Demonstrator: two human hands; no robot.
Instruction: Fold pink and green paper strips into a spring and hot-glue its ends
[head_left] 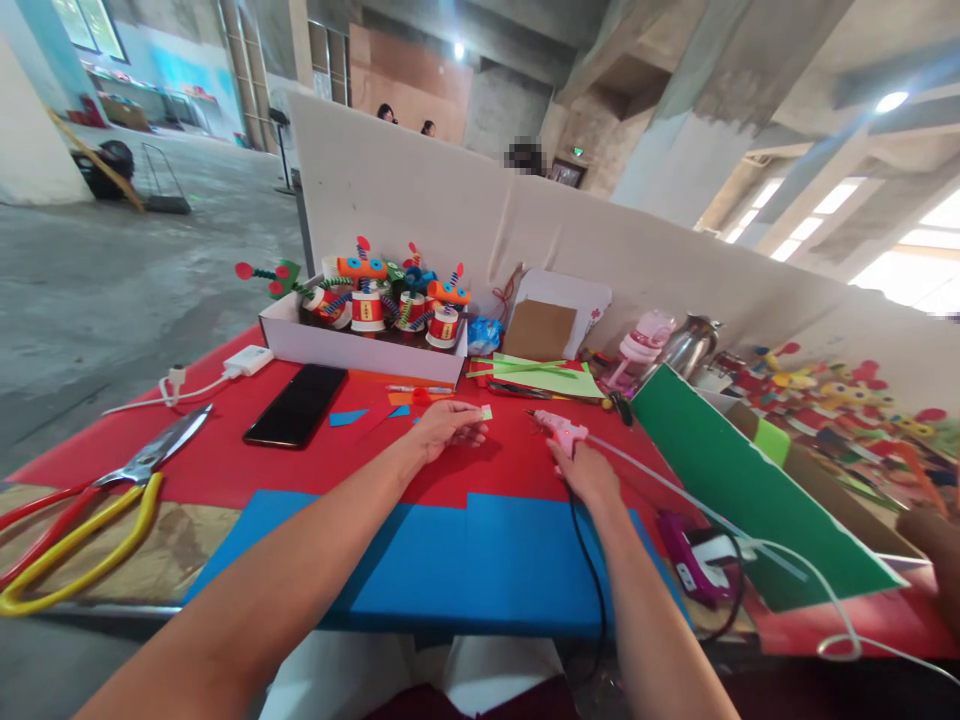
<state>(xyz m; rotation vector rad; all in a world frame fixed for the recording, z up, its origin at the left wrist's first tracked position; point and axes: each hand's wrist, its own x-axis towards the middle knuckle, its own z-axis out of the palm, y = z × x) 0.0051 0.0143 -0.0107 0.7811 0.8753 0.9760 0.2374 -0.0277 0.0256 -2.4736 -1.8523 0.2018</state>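
At the near edge of the bench (202,535), blue sheets (420,565) lie over a red covering (225,455). To the left are large shears (161,450) with one red and one yellow handle, their blades pointing away. To the right, a purple power strip (690,560) has a white plug in it.

The two hands are well apart above the red covering. The left hand (446,430) pinches a small pale-green piece (487,412) between thumb and fingers. The right hand (589,475) is closed around a pink glue gun (561,430), whose nozzle points toward the left hand. A long translucent stick (675,485) runs from its back end, and a black cord (586,550) hangs down over the bench edge.

Beyond the left forearm lie a black phone (297,405), a white charger (249,361) with its cable, and blue paper scraps (349,418). Behind the hands are light-green sheets (551,378) and a white box (360,358) of paper-cup figures (367,308) with coiled arms. A brown card (540,330) leans on a white piece, near a pink bottle (645,345) and a metal jug (690,345). On the right stands a slanted green panel (750,490); past it are more colourful figures (832,395), too blurred to make out singly. Part of another person's arm (934,540) shows at the right edge. A white partition (420,180) rises behind the bench, with the tops of people's heads (386,113) beyond it.
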